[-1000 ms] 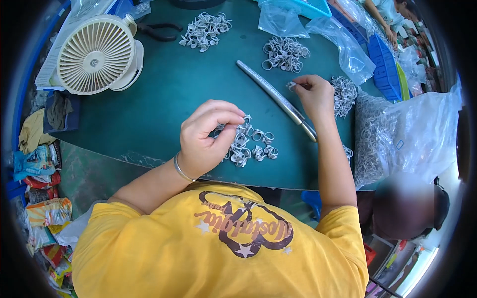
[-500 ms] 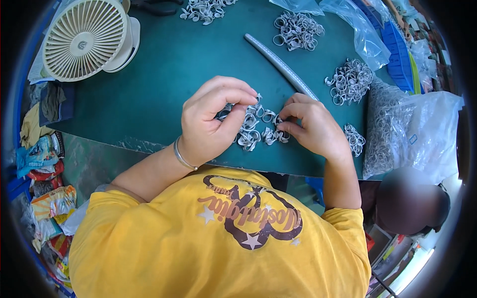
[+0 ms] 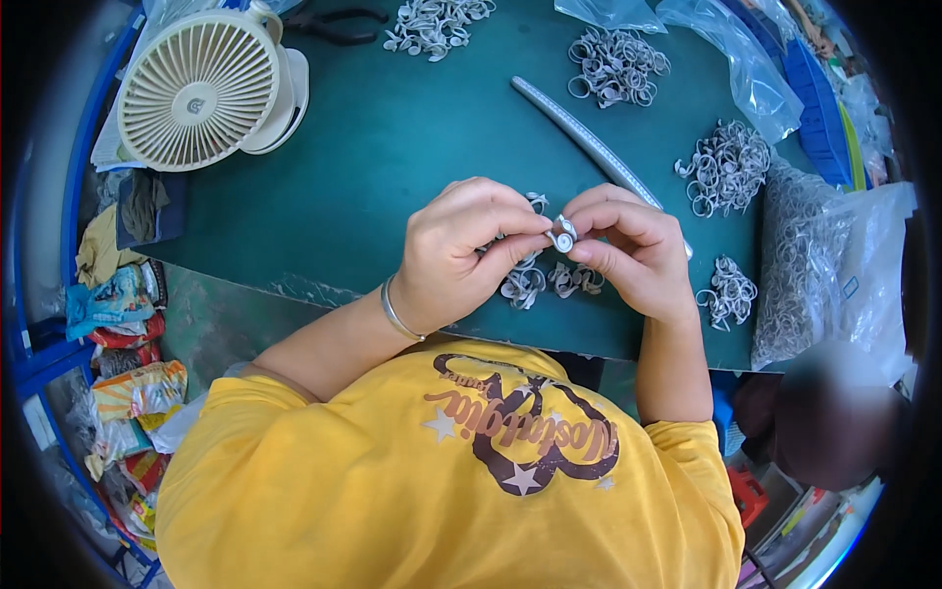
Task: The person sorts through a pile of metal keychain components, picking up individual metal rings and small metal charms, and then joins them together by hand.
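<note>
The ring [image 3: 564, 240] is on the near side of the rod [image 3: 579, 135], between the fingertips of both hands. The left hand [image 3: 461, 240] pinches it from the left, the right hand [image 3: 638, 250] from the right; so small here, it may be more than one. Loose rings [image 3: 523, 285] lie nearer than the rod on the worktop [image 3: 392, 137]; a pile [image 3: 724, 167] sits to its right.

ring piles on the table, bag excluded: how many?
5: far pile near the pliers; far-right pile; large right pile; small pile beside the bag; near pile by the left hand and right hand, partly hidden.
</note>
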